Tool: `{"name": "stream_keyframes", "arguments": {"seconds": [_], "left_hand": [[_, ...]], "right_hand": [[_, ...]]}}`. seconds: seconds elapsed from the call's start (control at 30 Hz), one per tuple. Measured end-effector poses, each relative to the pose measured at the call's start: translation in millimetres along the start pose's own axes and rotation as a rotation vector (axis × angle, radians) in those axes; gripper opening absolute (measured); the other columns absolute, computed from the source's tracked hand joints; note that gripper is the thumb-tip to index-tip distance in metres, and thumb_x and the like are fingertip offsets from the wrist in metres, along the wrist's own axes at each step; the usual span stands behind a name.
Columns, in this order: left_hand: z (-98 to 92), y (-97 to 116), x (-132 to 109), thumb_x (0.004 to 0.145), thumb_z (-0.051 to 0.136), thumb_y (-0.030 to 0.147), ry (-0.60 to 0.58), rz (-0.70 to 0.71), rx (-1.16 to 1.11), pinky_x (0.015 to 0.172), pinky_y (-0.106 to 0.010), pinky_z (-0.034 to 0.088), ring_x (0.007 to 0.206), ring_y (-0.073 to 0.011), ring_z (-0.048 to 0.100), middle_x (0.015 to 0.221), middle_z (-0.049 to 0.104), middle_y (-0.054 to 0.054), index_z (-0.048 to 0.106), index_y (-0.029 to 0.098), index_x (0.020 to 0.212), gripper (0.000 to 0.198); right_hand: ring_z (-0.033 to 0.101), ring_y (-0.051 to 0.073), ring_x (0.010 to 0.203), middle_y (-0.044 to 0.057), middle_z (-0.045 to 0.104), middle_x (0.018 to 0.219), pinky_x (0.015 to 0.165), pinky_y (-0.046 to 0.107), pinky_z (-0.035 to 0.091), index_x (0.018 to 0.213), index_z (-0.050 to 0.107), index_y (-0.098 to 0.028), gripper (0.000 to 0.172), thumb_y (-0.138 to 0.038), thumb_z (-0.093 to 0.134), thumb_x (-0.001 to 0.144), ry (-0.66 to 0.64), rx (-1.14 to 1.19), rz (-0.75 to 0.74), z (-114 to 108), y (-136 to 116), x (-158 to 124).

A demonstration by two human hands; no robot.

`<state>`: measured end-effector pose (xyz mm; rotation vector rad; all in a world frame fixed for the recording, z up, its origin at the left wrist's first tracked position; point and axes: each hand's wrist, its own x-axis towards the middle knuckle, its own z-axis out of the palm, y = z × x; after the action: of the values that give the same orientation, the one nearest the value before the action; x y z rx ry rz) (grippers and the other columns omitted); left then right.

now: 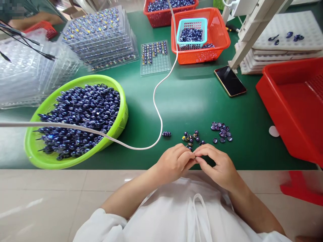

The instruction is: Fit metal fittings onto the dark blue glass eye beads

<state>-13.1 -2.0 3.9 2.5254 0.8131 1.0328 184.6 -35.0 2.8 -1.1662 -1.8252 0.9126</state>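
My left hand (175, 159) and my right hand (220, 165) meet at the table's front edge, fingertips pinched together. Whatever sits between the fingertips is too small and covered to make out. Just beyond the fingers lies a loose group of small shiny dark-blue pieces with gold-coloured parts (191, 137). To their right, several dark-blue oval caps (221, 131) are scattered. A short row of dark-blue pieces (167, 133) lies to the left, close to the white cable.
A green basket (122, 116) heaped with dark-blue parts stands left. A white cable (154, 97) crosses the green table (186, 90). Behind are stacked clear trays (131, 40), a part-filled tray (157, 65), an orange basket (199, 58) and a phone (230, 80). A red bin (282, 124) stands right.
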Motion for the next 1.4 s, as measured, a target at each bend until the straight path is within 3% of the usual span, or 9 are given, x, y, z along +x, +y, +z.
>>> {"name": "stream_keyframes", "arguments": {"seconds": [0.23,0.4,0.6,0.67,0.77,0.87,0.93,1.1,1.4], "left_hand": [[3.8,-1.0,-4.7,0.092,0.066,0.024,0.016,-0.031,-0.082,0.059,-0.027,0.051,0.066,-0.0151,0.061,0.078,0.069,-0.005,0.056,0.018,0.09,0.012],[4.6,4.2,-5.8,0.095,0.062,0.022,0.031,-0.006,-0.114,0.059,-0.027,0.051,0.067,-0.015,0.061,0.078,0.069,-0.005,0.055,0.018,0.092,0.008],[5.8,4.8,-15.1,0.093,0.065,0.022,0.028,-0.01,-0.159,0.064,-0.028,0.055,0.07,-0.0153,0.063,0.082,0.069,-0.006,0.056,0.018,0.099,0.012],[1.0,-1.9,-19.3,0.092,0.068,0.026,0.026,-0.059,-0.143,0.069,-0.03,0.057,0.077,-0.0169,0.065,0.089,0.07,-0.007,0.057,0.019,0.105,0.019],[-12.8,-21.6,-25.5,0.087,0.074,0.029,0.072,-0.269,0.039,0.082,-0.037,0.058,0.095,-0.0222,0.066,0.104,0.069,-0.01,0.059,0.021,0.113,0.032],[-26.2,-45.7,-31.1,0.086,0.074,0.024,0.064,-0.523,0.243,0.088,-0.042,0.057,0.103,-0.0258,0.065,0.11,0.066,-0.01,0.06,0.021,0.117,0.034],[-30.5,-57.4,-33.4,0.086,0.073,0.023,0.03,-0.603,0.266,0.086,-0.041,0.057,0.099,-0.0253,0.066,0.107,0.067,-0.009,0.063,0.021,0.111,0.027],[-30.8,-61.7,-31.3,0.09,0.066,0.02,-0.057,-0.622,0.216,0.079,-0.035,0.055,0.084,-0.0208,0.067,0.09,0.071,-0.004,0.066,0.02,0.098,0.007],[-35.8,-55.8,-25.8,0.084,0.058,0.01,-0.166,-0.616,0.291,0.075,-0.034,0.053,0.081,-0.0215,0.064,0.084,0.067,-0.006,0.067,0.017,0.094,0.015]], "right_hand": [[0.067,0.019,0.106,0.006,0.07,0.113,0.091,0.034,0.057,0.111,0.065,-0.025,0.025,-0.01,0.055,0.094,0.075,-0.101,-0.014,-3.1,-1.6,-7.2],[0.067,0.021,0.107,0.006,0.069,0.115,0.092,0.035,0.056,0.104,0.065,-0.025,0.013,-0.019,0.064,0.092,-0.011,-0.047,0.032,-6.6,-6.2,-8.1],[0.063,0.019,0.103,0.004,0.067,0.106,0.09,0.034,0.051,0.094,0.059,-0.024,0.012,-0.013,0.056,0.094,-0.126,0.021,0.011,-3.8,-3.3,-2.5],[0.062,0.019,0.102,0.004,0.065,0.105,0.09,0.035,0.05,0.092,0.056,-0.024,0.012,-0.012,0.055,0.094,-0.119,0.024,0.017,-4.2,-1.7,-3.5],[0.062,0.02,0.102,0.004,0.064,0.105,0.089,0.035,0.048,0.091,0.054,-0.024,0.012,-0.013,0.054,0.095,-0.067,-0.004,0.065,-6.9,1.8,-7.5],[0.062,0.019,0.1,0.003,0.064,0.105,0.088,0.034,0.048,0.09,0.054,-0.024,0.012,-0.014,0.054,0.095,-0.015,-0.019,0.103,-8.5,5.3,-10.6],[0.062,0.019,0.098,0.002,0.064,0.103,0.088,0.033,0.048,0.09,0.055,-0.025,0.012,-0.014,0.054,0.095,0.007,-0.013,0.117,-7.3,6.2,-10.5],[0.063,0.018,0.096,0.002,0.065,0.101,0.085,0.031,0.047,0.087,0.055,-0.024,0.013,-0.013,0.055,0.094,0.003,0.005,0.102,-0.9,4.1,-6.4],[0.062,0.016,0.096,0.001,0.065,0.102,0.085,0.03,0.048,0.088,0.055,-0.024,0.013,-0.012,0.055,0.093,-0.01,0.0,0.111,-0.8,2.8,-7.0]]}}
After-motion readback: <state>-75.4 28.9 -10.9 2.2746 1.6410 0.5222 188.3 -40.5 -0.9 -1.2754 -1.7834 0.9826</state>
